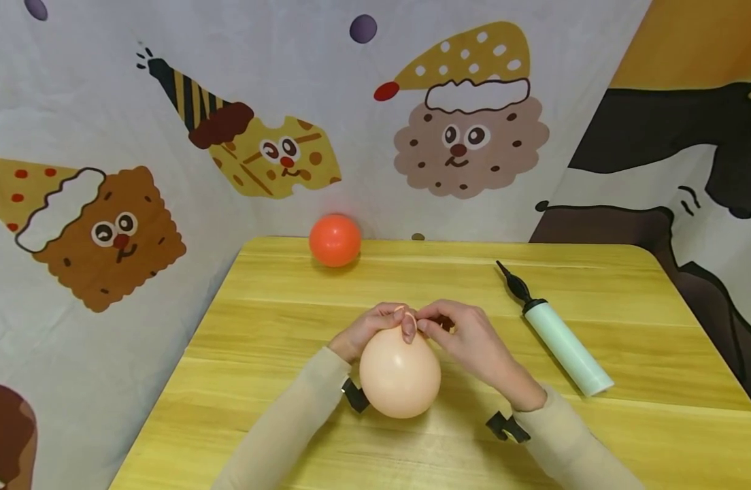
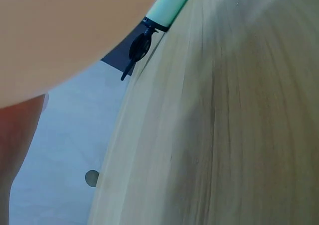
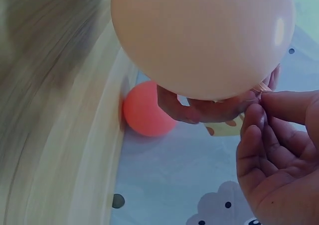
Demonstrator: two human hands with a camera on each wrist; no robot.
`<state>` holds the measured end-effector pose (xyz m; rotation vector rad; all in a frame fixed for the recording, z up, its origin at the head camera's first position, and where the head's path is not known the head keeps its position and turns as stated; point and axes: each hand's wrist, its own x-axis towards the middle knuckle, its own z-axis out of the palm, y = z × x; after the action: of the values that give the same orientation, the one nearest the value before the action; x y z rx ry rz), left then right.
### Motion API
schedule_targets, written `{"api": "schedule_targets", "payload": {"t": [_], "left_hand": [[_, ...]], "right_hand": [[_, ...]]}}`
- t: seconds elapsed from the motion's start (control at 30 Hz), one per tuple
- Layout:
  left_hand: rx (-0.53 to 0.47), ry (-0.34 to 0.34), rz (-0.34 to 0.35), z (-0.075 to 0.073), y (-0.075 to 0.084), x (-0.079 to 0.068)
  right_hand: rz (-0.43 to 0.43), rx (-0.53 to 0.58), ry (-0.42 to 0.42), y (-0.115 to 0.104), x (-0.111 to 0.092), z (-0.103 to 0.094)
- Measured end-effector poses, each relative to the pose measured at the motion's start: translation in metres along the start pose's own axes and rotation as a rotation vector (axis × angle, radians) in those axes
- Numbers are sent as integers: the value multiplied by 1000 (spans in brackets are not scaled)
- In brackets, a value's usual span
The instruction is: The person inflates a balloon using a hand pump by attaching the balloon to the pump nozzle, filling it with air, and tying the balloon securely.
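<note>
A round, inflated peach balloon [image 1: 400, 378] is held above the table, its neck end turned up and away from the body. My left hand [image 1: 369, 330] grips the balloon by its neck, with fingers curled around that end. Thumb and forefinger of my right hand [image 1: 473, 340] pinch the stretched neck beside the left fingertips. From the right wrist, the balloon [image 3: 199, 41] hides part of the left hand [image 3: 214, 110], and the right hand [image 3: 279, 160] has its other fingers curled in. The balloon [image 2: 65, 31] covers the left wrist view's upper left corner.
An inflated red balloon [image 1: 335, 240] rests at the table's back edge. On the right lies a mint-green hand pump [image 1: 568, 347] with a black nozzle pointing back. The wooden table [image 1: 259, 408] meets a cloth backdrop [image 1: 363, 82] with printed cartoon figures.
</note>
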<state>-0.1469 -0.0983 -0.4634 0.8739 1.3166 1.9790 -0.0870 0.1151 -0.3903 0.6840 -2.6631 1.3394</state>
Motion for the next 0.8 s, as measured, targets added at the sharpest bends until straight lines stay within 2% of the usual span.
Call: {"api": "schedule_targets", "payload": {"t": [0.23,0.4,0.6,0.8], "left_hand": [[31,-23,-60,0,2,0],[59,-22,-91,0,4,1],[92,-44,-74,-2,3,3],[186,-53,-58,-3,3,4]], "right_hand": [[17,-13,-44,5,-1,-5],[-20,-32,-46,6,-2,-7],[-47,-91,-35,2,-2,-8],[-87,-220,-41,-3,-3,-7]]}}
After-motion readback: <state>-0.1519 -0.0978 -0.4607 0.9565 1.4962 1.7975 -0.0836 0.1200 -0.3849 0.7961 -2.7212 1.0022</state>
